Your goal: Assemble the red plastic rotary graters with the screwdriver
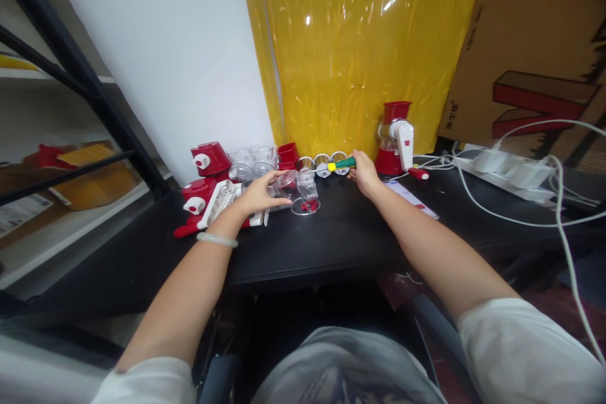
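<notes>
My left hand (263, 194) is wrapped round a clear plastic part (287, 184) above the black table. In my right hand (363, 175) is a screwdriver (341, 165) with a green and yellow handle, its shaft pointing left toward the clear part. Just below the clear part, a clear round dish (305, 206) holds small red pieces. Behind the screwdriver stand several metal-and-white drums (322, 165), with a red hopper (288, 156) to their left. Whether the screwdriver's tip touches the clear part cannot be made out.
Red bases (211, 160), white crank arms (221, 201) and clear parts (252, 161) crowd the left. An assembled red-and-white grinder (391, 139), a phone (411, 198) and a power strip (504, 182) with white cables lie right on the black table (303, 252).
</notes>
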The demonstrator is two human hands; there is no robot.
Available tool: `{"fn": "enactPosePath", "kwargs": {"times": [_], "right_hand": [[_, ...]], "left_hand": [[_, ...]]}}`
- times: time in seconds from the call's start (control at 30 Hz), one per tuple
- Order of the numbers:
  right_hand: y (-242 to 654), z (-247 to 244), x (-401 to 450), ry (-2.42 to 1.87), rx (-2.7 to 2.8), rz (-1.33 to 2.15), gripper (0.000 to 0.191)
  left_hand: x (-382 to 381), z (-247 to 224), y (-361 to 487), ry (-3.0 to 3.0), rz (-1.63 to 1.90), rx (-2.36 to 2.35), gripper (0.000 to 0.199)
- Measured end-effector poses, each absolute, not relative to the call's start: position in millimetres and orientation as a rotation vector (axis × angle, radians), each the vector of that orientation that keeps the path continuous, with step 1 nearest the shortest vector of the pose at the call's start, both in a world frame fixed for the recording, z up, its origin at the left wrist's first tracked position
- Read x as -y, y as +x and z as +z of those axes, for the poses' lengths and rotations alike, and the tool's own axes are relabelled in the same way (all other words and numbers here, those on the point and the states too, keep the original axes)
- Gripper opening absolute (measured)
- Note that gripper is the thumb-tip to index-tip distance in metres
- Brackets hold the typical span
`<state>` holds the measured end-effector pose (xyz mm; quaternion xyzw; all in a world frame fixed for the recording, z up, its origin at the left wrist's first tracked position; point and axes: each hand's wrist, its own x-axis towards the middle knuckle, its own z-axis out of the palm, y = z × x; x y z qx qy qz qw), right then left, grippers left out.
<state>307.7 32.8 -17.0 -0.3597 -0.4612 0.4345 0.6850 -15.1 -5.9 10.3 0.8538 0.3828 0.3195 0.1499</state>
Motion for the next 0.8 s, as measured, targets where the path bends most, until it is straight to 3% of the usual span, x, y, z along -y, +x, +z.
{"fn": "enactPosePath", "kwargs": {"times": [0.2, 0.47, 0.8], "right_hand": [[301.1, -8.6, -26.5, -0.774, 0.804, 1.092, 0.014], [304.1, -12.3, -27.1, -0.909, 0.921, 0.99, 0.043], [300.6, -8.1, -26.7, -0.812, 0.825, 1.07, 0.02]], "left_hand": [[5.7, 10.1, -15.3, 2.454, 0.915, -1.087, 0.087], [10.1, 13.0, -13.9, 2.46, 0.893, -1.137, 0.089], [12.6, 14.7, -12.6, 2.461, 0.867, -1.175, 0.089]]}}
